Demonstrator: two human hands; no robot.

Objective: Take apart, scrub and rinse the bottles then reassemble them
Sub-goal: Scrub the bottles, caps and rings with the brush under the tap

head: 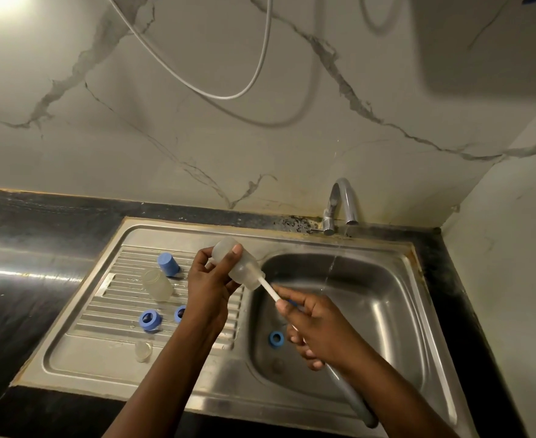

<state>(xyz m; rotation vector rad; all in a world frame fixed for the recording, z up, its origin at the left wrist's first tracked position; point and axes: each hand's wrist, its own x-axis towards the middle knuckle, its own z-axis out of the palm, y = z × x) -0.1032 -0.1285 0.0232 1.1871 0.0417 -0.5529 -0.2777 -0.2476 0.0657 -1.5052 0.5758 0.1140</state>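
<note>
My left hand (pixel 211 279) grips a clear bottle (pixel 240 263) tilted over the left edge of the sink basin (pixel 380 314). A white brush handle (pixel 268 289) enters the bottle's mouth, and my right hand (pixel 315 330) grips its lower end. On the draining board (pixel 80 346) lie a second clear bottle (pixel 157 284), a blue cap (pixel 168 263), two blue rings (pixel 149 320) (pixel 179 312) and a clear teat (pixel 143 350). A third blue ring (pixel 276 338) lies in the basin.
A chrome tap (pixel 342 203) at the back runs a thin stream of water into the basin. Black counter (pixel 23 248) surrounds the steel sink. A grey hose (pixel 352 396) leans over the basin's front rim. A white cable hangs on the marble wall.
</note>
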